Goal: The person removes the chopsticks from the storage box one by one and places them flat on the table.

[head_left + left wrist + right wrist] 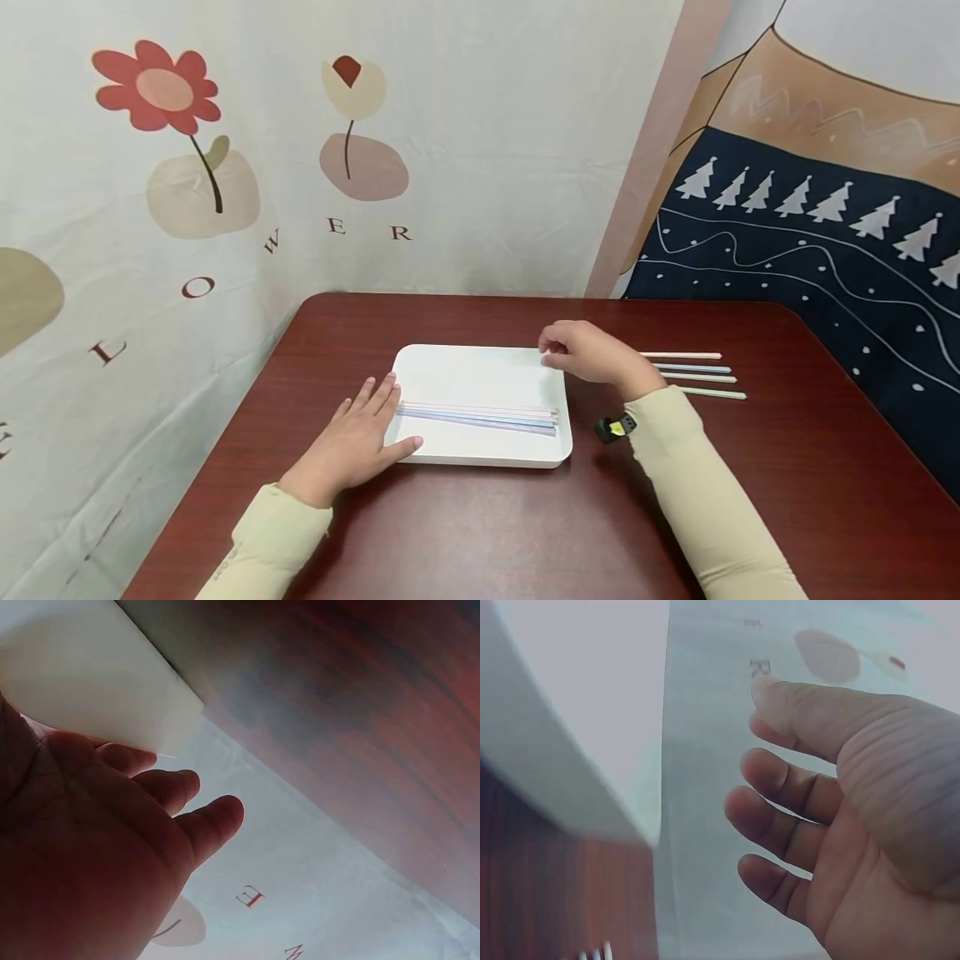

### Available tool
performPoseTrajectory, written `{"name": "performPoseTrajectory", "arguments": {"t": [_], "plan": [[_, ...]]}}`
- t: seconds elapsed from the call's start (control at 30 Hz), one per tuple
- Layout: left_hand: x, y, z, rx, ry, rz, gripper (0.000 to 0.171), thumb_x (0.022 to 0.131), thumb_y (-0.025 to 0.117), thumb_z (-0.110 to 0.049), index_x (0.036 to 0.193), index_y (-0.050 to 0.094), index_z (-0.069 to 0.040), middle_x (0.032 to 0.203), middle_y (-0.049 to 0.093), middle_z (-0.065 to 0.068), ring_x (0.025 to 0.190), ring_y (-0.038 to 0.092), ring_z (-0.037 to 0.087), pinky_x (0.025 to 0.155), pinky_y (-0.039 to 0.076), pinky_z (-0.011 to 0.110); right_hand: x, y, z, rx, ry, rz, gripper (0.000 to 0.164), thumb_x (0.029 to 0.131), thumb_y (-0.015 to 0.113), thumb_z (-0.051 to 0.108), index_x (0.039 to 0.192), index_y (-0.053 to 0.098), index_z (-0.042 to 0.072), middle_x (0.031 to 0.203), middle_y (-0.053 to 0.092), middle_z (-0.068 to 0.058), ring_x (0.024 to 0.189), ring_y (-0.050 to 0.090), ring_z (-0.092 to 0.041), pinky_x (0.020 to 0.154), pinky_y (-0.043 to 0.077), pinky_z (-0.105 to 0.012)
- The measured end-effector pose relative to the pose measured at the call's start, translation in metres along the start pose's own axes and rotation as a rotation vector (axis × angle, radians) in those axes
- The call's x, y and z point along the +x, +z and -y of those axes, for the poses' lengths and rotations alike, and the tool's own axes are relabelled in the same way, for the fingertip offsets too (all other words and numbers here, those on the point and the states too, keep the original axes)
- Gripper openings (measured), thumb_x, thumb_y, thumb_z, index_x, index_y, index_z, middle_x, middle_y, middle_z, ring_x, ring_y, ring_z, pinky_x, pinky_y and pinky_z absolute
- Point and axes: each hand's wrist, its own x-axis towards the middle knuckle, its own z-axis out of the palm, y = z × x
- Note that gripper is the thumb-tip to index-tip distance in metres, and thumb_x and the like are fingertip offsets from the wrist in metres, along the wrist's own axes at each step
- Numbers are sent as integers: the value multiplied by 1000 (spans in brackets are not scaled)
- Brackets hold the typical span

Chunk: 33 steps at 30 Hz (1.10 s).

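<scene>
A white rectangular tray (472,375) lies on the table with several long, thin pastel straws (480,417) side by side across its front half. My left hand (352,437) is spread flat at the tray's left edge, fingertips at the rim and thumb over the front left corner. In the left wrist view, the left hand's fingers (217,825) extend beside the pale tray wall (142,697). Over the back right corner is my right hand (588,350), its fingers loosely bent. No object shows between the right thumb and fingers (761,817) in the right wrist view.
More pastel straws (697,367) lie on the dark red table (465,533) to the right, partly hidden behind the right wrist. A black wrist strap (617,427) shows at the right sleeve. A printed white cloth (480,167) hangs behind the table.
</scene>
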Motion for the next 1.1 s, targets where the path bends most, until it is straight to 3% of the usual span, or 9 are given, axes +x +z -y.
{"name": "performPoseTrajectory", "arguments": {"t": [0.3,0.63,0.83,1.1], "plan": [[1,0,0,7,3,-1,97,93,40,-73,153,31,3,164,18,15,148,14,43,112,22,65,31,29,24,37,-41,100,8,95,69,17,102,69,13,91,61,5,83,56,-13,73,49,-29],[0,0,0,13,4,-7,96,93,43,-72,153,32,3,163,19,15,148,16,43,111,23,65,52,59,33,142,-118,185,7,93,67,10,92,66,16,83,59,8,78,54,-9,69,47,-26],[1,0,-1,12,0,-6,95,94,45,-70,152,32,3,163,19,16,148,16,43,111,23,66,58,77,37,200,-106,227,15,91,67,8,86,64,21,76,57,8,72,52,-8,68,45,-25],[0,-1,-1,19,-4,-4,95,94,45,-70,152,33,3,163,19,16,147,16,43,111,23,65,57,84,39,192,-99,242,18,90,66,7,83,64,22,73,56,9,71,51,-7,67,44,-24]]}}
